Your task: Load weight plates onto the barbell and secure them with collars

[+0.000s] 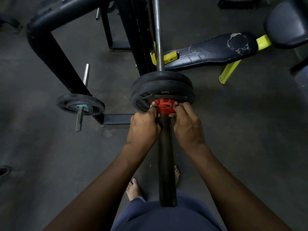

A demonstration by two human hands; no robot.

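Note:
The barbell sleeve (166,155) runs from my waist up the middle of the view, and its thin shaft (158,30) rests on yellow rack hooks. Two black weight plates (162,85) sit side by side on the sleeve. A red collar (165,106) sits on the sleeve, right against the near plate. My left hand (144,126) grips the collar's left side with its fingertips. My right hand (187,125) grips the right side the same way. My fingers hide the collar's lower edge.
A black plate (80,104) hangs on a storage peg of the black rack (55,52) at the left. A worn black bench (210,50) with yellow legs lies at the right. The floor is dark rubber. My bare feet stand under the sleeve.

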